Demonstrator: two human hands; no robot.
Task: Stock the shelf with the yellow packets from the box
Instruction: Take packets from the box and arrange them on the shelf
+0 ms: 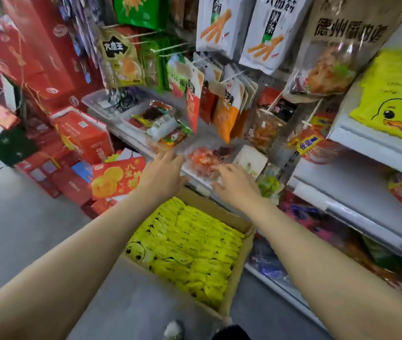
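We see the shelf [357, 173] right of the box [241, 244]. Yellow packets [190, 246] fill the box; more lie on the shelf. Above the box, our left hand [163, 175] and right hand [236, 185] reach forward, each grip open, empty.

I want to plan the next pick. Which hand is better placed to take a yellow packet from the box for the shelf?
Probably the right hand. Both hands are open and empty above the box of yellow packets, but the stocked shelf lies on the right, so it has the shorter carry. The left hand is farther away.
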